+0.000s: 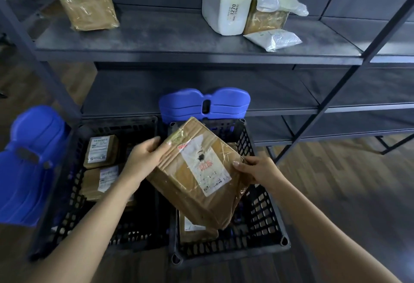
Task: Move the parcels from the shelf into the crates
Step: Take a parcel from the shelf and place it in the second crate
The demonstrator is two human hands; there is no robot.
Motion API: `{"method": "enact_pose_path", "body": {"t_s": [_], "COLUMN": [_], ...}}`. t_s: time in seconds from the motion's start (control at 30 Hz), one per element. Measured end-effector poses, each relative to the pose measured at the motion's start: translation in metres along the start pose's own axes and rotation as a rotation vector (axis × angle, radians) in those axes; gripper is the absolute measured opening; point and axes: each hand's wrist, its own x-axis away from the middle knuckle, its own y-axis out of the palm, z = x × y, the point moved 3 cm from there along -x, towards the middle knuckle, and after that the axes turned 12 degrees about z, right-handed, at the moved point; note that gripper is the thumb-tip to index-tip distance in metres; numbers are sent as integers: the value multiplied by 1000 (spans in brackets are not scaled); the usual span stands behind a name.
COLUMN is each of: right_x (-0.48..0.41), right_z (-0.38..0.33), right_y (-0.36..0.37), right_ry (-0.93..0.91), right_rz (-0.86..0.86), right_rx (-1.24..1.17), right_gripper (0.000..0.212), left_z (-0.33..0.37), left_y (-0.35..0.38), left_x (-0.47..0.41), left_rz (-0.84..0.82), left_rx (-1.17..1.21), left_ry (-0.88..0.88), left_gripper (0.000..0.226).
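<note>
the held parcel (pixel 197 170) is a creased brown cardboard box under clear tape, with a white label on its upper face. it hangs tilted over the right crate (pixel 275 222), with its far corner above the crate's rear rim. the left hand (pixel 143 159) grips the box's left edge, and the right hand (pixel 257 170) clamps the right edge with its thumb on top. one brown parcel (pixel 197 230) lies flat on the right crate's floor. the left crate (pixel 74 195) holds labelled parcels (pixel 100 151) along its left side, and dark floor shows beside them. the held label carries red characters that are not legible. a white parcel (pixel 226 2) on the shelf (pixel 168 40) reads "3270".
</note>
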Motion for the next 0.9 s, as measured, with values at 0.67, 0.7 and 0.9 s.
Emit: {"method": "enact_pose_path", "body": {"t_s": [0.67,0.7,0.9], "right_x": [33,33,33], "right_z": [-3,-2,27], "right_y": [34,35,39], "right_ry": [-164,-141,30], "right_rz": [106,91,58], "right_rx": [-122,-87,-173], "right_gripper": [33,37,45], "left_z": [-40,-42,-63], "left_y": [24,24,32], "left_x": [60,60,62], "left_rz": [-226,-239,-357], "left_rx": [197,193,221], "left_ry": [-166,-161,-198], "left_gripper": [32,38,51]}}
